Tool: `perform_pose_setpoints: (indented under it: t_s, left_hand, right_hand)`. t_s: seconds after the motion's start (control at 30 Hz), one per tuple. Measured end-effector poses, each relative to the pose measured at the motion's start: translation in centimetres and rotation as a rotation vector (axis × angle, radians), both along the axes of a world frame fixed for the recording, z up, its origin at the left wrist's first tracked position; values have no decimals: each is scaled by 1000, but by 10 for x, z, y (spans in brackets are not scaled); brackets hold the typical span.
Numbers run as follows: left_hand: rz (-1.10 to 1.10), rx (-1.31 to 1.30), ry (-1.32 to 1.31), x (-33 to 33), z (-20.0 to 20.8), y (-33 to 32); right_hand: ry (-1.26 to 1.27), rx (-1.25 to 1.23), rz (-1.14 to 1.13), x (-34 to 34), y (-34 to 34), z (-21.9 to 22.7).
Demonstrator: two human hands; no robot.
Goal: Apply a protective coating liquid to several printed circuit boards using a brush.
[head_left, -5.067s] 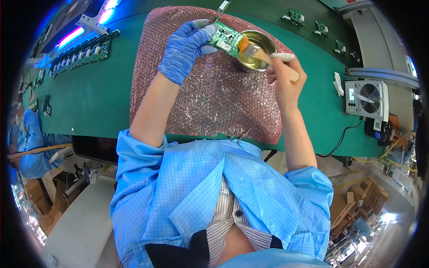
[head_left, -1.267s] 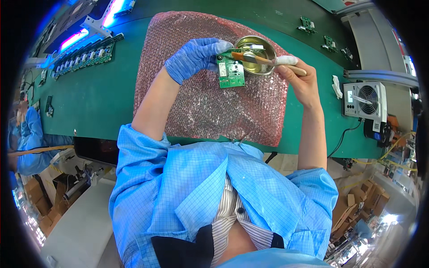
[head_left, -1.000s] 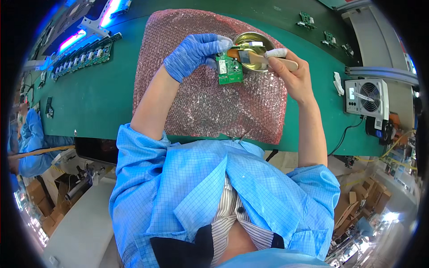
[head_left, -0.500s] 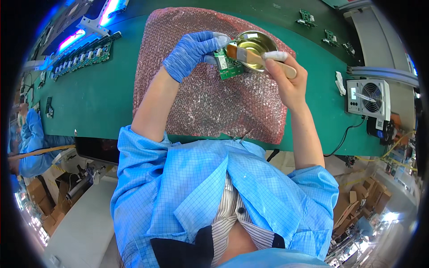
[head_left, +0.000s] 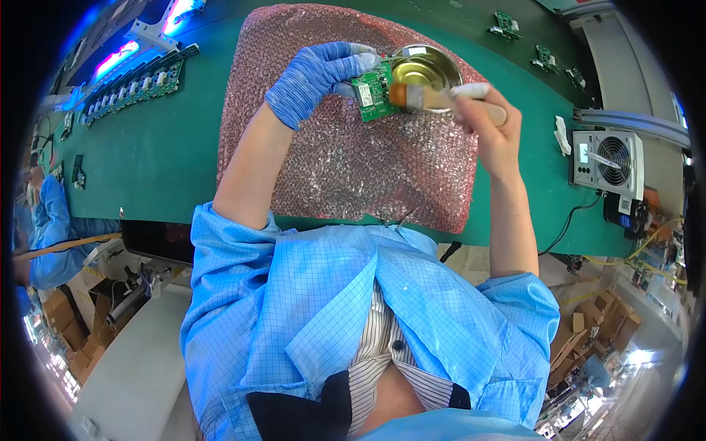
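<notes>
A gloved left hand pinched a green circuit board as the right hand gripped a flat paintbrush near its edge; brushing appeared unfinished, how much remained unclear

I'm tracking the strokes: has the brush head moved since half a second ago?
Yes. Judged against the fan unit, the brush head has shifted right, toward that unit, and slightly nearer the person.
</notes>
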State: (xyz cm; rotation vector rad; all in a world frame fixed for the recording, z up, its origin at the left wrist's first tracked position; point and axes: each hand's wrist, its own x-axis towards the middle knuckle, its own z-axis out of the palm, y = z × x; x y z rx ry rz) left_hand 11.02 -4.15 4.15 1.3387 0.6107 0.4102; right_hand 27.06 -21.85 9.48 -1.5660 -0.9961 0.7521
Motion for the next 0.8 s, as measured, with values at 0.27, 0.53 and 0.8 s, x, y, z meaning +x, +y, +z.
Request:
perform_pose_setpoints:
  t_s: [0.27, 0.53, 0.8]
  left_hand:
    - [-23, -53, -55, 1, 3, 6]
    - [133, -170, -190, 0, 4, 3]
    - [300, -257, -252, -3, 0, -4]
  right_hand:
    - [117, -57, 33, 4, 1, -17]
    - [127, 101, -168, -12, 2, -23]
    - [157, 70, -166, -31, 5, -23]
